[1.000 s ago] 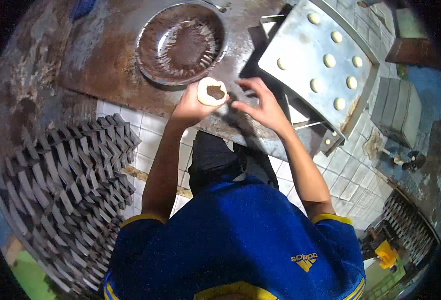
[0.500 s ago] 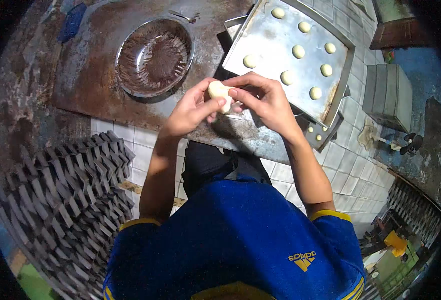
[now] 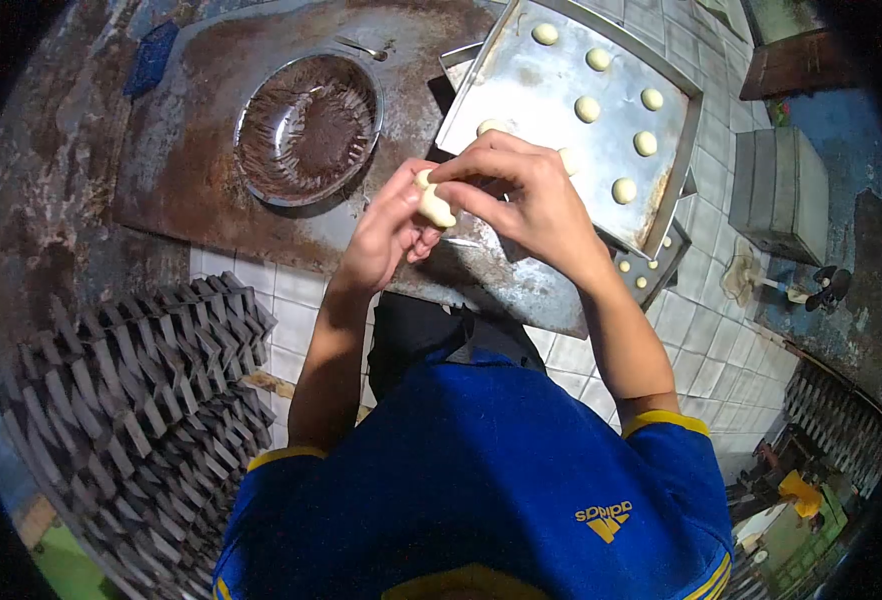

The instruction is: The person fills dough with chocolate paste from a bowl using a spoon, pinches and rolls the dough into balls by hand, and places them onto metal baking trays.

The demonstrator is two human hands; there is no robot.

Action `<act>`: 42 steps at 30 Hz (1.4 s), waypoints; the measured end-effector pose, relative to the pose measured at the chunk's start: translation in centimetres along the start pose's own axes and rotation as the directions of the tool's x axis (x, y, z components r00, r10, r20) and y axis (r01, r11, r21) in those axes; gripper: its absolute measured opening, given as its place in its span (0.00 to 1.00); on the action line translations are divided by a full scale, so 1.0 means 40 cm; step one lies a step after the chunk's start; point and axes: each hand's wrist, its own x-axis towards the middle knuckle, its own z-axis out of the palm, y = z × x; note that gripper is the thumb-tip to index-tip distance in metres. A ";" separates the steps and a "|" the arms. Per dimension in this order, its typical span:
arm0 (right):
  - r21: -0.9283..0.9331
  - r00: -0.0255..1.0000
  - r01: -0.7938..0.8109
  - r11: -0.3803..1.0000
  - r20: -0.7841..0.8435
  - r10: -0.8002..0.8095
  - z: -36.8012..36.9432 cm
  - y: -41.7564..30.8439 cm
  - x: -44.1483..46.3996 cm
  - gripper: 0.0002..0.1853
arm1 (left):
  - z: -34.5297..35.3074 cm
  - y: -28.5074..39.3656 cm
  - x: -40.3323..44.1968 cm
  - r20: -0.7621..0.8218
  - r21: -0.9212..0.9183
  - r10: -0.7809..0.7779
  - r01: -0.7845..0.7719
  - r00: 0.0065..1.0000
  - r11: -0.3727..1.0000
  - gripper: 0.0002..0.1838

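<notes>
Well, from my remote seat I see the piece of dough (image 3: 436,209) held up to the right of the metal mixing bowl (image 3: 283,130) and a little nearer the body. The left hand (image 3: 386,235) cradles it between thumb and curled fingers; the right hand (image 3: 533,192) pinches its upper end with thumb and forefinger. I judge it light, soft and stretchy, easy to dent or tear, perhaps slightly tacky, so I would support it from beneath and press only its edge. It looks pale and smooth, with a lumpy, drawn-out outline. The bowl is round and shiny, its inside smeared with brown paste. Right of the bowl, rounded dough balls (image 3: 587,109) sit on a flat sheet-metal tray (image 3: 521,95) with raised edges. The tabletop (image 3: 191,130) under the bowl is rust-brown and scuffed; just beyond the bowl lies a slim metal utensil (image 3: 361,47), probably a spoon.
</notes>
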 end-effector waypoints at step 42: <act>0.068 0.965 0.043 0.997 -0.263 -0.024 0.046 0.063 -0.044 0.14 | 0.083 0.042 0.026 -0.278 0.028 -0.023 0.032 0.960 0.999 0.19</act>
